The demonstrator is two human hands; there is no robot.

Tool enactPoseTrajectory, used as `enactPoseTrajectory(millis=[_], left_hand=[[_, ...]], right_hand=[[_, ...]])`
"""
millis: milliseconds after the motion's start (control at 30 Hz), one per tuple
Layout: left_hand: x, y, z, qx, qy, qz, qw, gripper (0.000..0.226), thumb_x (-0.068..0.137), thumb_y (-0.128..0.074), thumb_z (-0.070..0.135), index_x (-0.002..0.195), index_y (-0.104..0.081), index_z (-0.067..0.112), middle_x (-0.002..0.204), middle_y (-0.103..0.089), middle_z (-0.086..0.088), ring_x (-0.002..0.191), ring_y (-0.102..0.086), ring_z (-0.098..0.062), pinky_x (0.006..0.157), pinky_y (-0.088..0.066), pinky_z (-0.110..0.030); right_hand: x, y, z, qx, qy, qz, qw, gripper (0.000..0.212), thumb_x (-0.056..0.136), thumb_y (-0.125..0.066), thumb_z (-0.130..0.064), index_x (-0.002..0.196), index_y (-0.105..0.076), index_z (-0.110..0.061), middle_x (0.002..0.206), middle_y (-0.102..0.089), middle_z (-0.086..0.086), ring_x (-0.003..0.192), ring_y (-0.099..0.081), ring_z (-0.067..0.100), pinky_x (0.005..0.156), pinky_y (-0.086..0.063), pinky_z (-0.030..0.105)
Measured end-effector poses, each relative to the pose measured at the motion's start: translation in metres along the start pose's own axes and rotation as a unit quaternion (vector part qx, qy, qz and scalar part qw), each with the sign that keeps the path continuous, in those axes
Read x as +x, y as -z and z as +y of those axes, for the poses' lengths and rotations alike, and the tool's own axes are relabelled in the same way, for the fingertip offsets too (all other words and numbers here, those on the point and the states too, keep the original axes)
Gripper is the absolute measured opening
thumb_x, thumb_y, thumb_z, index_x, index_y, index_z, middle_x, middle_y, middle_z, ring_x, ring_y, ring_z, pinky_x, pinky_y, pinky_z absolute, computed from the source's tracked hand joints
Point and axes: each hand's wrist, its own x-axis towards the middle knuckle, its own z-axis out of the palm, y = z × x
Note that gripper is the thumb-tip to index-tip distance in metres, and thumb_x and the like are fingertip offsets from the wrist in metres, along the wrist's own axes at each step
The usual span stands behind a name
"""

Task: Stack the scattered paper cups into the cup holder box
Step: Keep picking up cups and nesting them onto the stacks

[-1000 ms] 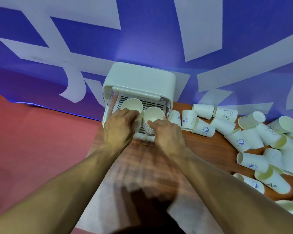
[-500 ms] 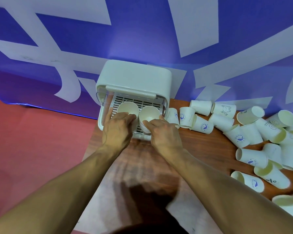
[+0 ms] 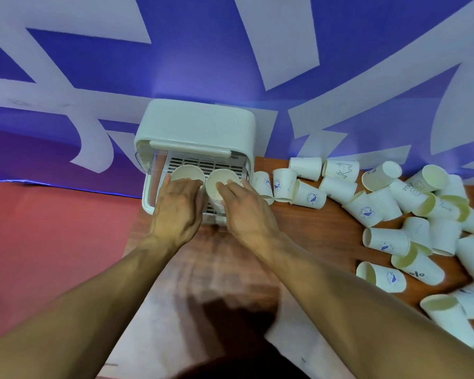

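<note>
In the head view, both hands reach forward into the open front of the white cup holder box [image 3: 195, 132], which stands at the far edge of the desk [image 3: 312, 231] against a blue and white banner [image 3: 230, 50]. Inside the box, two stacks of paper cups lie side by side with their mouths towards the person. The left hand [image 3: 179, 212] lies over the left stack [image 3: 188, 173], its fingers stretched out close together and the fingertips reaching the cup's rim. The right hand [image 3: 246, 212] lies over the right stack [image 3: 220, 178], fingers slightly spread and nearly straight, one fingertip at the edge of the cup's mouth. Neither hand visibly wraps round a cup. To the right of the right hand, the scattered paper cups [image 3: 386, 242] lie mostly on their sides in a loose heap across the desk, the nearest ones just beside the box and the right hand's fingers. A pale sheet [image 3: 189, 283] covers the desk beneath the forearms, and a red surface [image 3: 52, 236] lies to the left of the left arm.
</note>
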Motion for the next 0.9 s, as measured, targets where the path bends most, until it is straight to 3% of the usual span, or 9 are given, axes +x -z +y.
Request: enactPoseTrajectory(millis=[100,267,667,900], left_hand=[[-0.001,0.004,0.018,0.027,-0.018,0.054,0.998,0.025,0.096,-0.044,0.022,0.107,-0.062,0.008,0.093,-0.062,-0.007,0.088,-0.055,-0.031,0.090,-0.041,-0.047],[-0.006,0.000,0.068,0.029,-0.053,0.082,0.995,0.023,0.092,-0.053,0.021,0.110,-0.063,0.011,0.102,-0.062,-0.009,0.091,-0.055,-0.032,0.081,-0.042,-0.043],[-0.012,-0.078,0.276,-0.087,-0.183,0.008,0.979,0.016,0.093,-0.058,0.019,0.108,-0.065,0.017,0.105,-0.064,-0.002,0.095,-0.055,-0.021,0.087,-0.040,-0.031],[-0.023,-0.133,0.396,-0.125,-0.248,-0.067,0.958,0.015,0.093,-0.060,0.021,0.106,-0.066,0.017,0.094,-0.062,0.000,0.085,-0.058,-0.020,0.071,-0.043,-0.030]], right_hand=[[-0.015,0.012,0.005,0.037,0.008,0.044,0.998,0.051,0.067,-0.070,0.004,0.117,-0.062,-0.003,0.102,-0.063,0.013,0.095,-0.061,0.033,0.103,-0.039,0.040],[-0.061,0.048,0.026,0.059,-0.038,0.102,0.992,0.036,0.079,-0.062,-0.003,0.115,-0.062,-0.003,0.106,-0.061,0.013,0.095,-0.058,0.034,0.085,-0.050,0.043],[-0.253,0.139,0.162,-0.008,-0.266,0.193,0.945,0.031,0.083,-0.062,-0.006,0.114,-0.063,-0.004,0.103,-0.063,0.012,0.085,-0.060,0.030,0.071,-0.053,0.042],[-0.358,0.177,0.229,-0.041,-0.384,0.221,0.896,0.025,0.084,-0.062,-0.011,0.109,-0.064,-0.007,0.100,-0.063,0.011,0.087,-0.059,0.029,0.071,-0.052,0.040]])
